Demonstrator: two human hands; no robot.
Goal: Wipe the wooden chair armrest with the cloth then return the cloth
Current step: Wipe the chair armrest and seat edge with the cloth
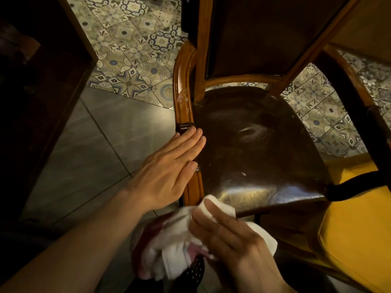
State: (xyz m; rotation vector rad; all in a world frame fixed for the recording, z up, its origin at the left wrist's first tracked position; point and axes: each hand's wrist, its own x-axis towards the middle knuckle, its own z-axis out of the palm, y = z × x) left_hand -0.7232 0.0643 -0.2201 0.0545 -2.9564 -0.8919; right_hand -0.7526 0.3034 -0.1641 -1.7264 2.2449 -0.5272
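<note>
Both forearms are bare to the frame edge; no sleeves visible. Left hand (167, 172) and right hand (230, 235) are ungloved.

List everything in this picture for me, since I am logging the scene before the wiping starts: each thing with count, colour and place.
wooden chair: one, orange-brown frame, centre, seen from above
armrest: one, glossy orange-brown with a pale smear, left edge of the chair
seat: one, dark brown and shiny, centre
cloth: one, white with red parts, bunched at bottom centre
patterned tiles: many, blue, cream and grey, top left and right of the chair
plain floor tiles: several, grey, left
yellow surface: one, bottom right, unclear what it is
left hand: one, open and flat, fingers on the armrest
right hand: one, holding the cloth
</note>
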